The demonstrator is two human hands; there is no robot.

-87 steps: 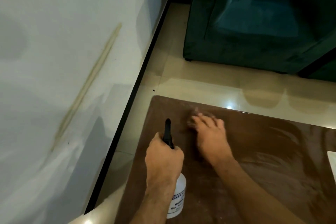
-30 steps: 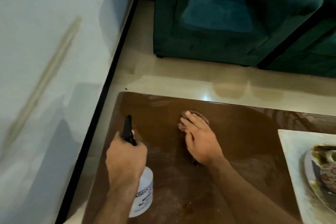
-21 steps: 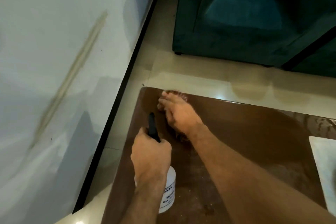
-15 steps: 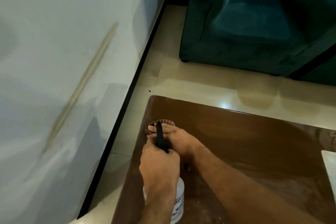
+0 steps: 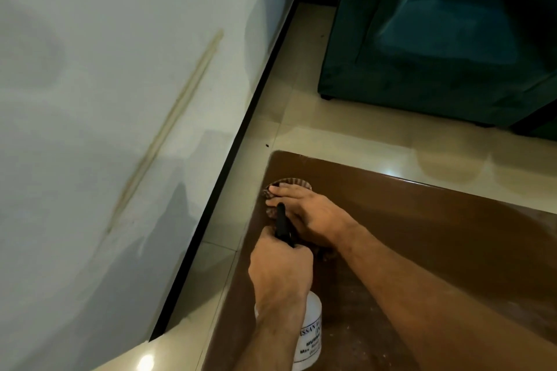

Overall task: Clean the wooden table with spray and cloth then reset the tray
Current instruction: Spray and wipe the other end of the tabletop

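The brown wooden table [image 5: 437, 220] fills the lower right, its near part dull with pale streaks. My left hand [image 5: 280, 274] grips the white spray bottle [image 5: 310, 334] by its black nozzle head, over the table's left edge. My right hand [image 5: 313, 214] lies flat with straight fingers on a brown striped cloth [image 5: 291, 182], pressing it against the tabletop near the far left corner. Most of the cloth is hidden under the hand. The tray is out of view.
A white wall [image 5: 120, 129] with a black skirting strip runs close along the table's left side. A teal armchair [image 5: 437, 39] stands beyond the table across a band of shiny beige floor tiles [image 5: 301, 123].
My right hand has swept the cloth from the table's middle to the far left corner, then a little back along the left edge. The left hand keeps its hold on the bottle.
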